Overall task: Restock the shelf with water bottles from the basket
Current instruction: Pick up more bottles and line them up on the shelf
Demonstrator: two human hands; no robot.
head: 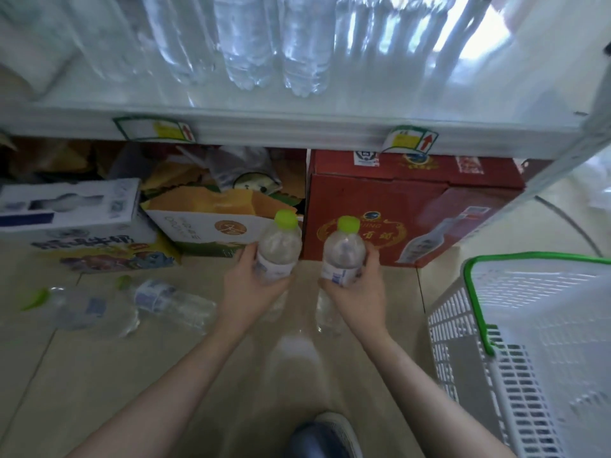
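Head view: a glossy beige tile floor [99,375] runs under a white shelf [297,127] whose front edge carries two price tags. Clear ribbed bottles [274,44] stand on the shelf, blurred by glare. Below it sit a red carton [380,206], a white-and-orange box [205,223] and a blue-and-white box [72,206], with crumpled wrappers behind.

The left hand [251,282] is wrapped around a left bottle [279,246]; the right hand [360,285] grips a right bottle [344,252]. Both bottles are clear plastic, upright, with lime caps and pale labels, held side by side above the floor.

Two more bottles [132,305] lie on the tiles at left. A white slotted plastic basket [479,375] with a green rim stands at right.
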